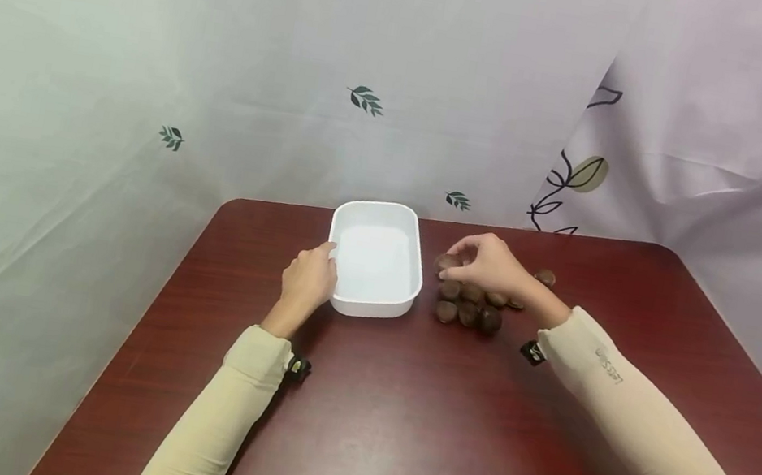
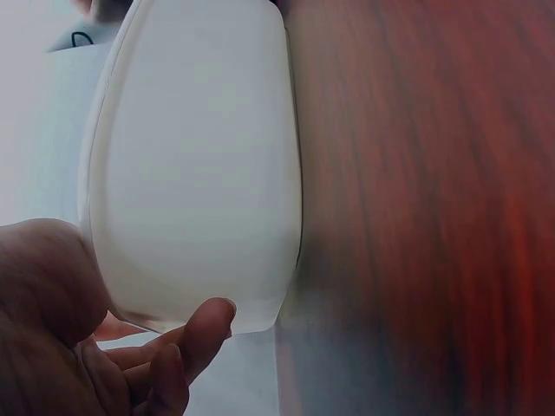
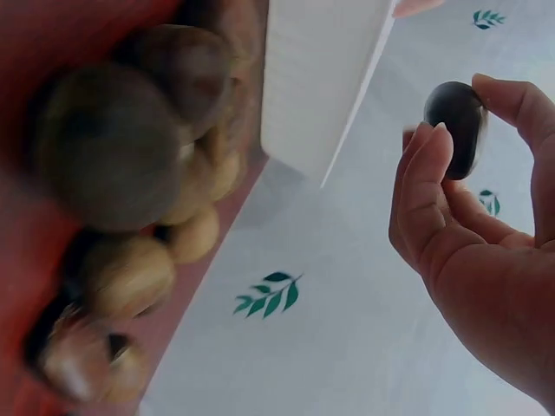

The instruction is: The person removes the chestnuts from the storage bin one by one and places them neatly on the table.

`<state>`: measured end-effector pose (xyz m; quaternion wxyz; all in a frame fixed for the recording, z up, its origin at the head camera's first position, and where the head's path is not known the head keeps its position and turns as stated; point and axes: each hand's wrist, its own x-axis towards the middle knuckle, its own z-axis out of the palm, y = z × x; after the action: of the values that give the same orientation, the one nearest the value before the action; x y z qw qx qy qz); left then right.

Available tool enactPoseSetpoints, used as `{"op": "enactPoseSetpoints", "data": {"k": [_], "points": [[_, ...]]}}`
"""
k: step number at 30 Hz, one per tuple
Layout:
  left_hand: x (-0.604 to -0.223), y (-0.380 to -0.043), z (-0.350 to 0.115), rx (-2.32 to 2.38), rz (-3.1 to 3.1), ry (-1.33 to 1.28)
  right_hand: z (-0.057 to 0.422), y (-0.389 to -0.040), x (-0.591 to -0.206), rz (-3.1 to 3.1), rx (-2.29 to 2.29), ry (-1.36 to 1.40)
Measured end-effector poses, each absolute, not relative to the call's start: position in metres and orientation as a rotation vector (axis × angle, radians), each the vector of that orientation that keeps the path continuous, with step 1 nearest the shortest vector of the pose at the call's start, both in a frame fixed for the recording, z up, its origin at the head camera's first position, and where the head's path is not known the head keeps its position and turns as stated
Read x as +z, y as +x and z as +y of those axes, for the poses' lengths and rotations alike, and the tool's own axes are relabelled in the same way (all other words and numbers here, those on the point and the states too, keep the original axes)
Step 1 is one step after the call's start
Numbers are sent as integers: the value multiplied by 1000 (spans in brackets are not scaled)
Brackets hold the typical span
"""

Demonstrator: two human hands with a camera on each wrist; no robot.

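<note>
A white rectangular plastic tray (image 1: 374, 308) with rounded corners stands near the back edge of the table, its pale floor showing. My left hand (image 1: 310, 276) grips its left side at the rim. The left wrist view has the fingers (image 2: 204, 334) against the tray's outer wall (image 2: 199, 173). Right of the tray, my right hand (image 1: 491, 264) pinches a brown chestnut (image 3: 457, 130) between thumb and fingertips, lifted off the table. Below that hand lies a cluster of several chestnuts (image 1: 468, 313), partly hidden by the hand and wrist.
A single chestnut (image 1: 546, 278) lies right of my right wrist. The dark red wooden table (image 1: 391, 420) stretches toward me. Pale cloth (image 1: 287, 76) with leaf prints hangs behind the table and along both sides.
</note>
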<state>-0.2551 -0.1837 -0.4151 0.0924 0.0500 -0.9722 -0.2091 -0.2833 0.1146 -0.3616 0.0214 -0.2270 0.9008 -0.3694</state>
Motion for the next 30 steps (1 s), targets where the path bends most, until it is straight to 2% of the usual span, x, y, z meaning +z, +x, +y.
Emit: {"op": "enactPoseSetpoints", "data": {"k": [15,30], "points": [[-414,-253,-187,-618,-2871,148,200,-250,-393,2881,-1126,-566],[-417,-253,-187,-642,-2866,129,220,-244,-423,3034,-897,-424]]}}
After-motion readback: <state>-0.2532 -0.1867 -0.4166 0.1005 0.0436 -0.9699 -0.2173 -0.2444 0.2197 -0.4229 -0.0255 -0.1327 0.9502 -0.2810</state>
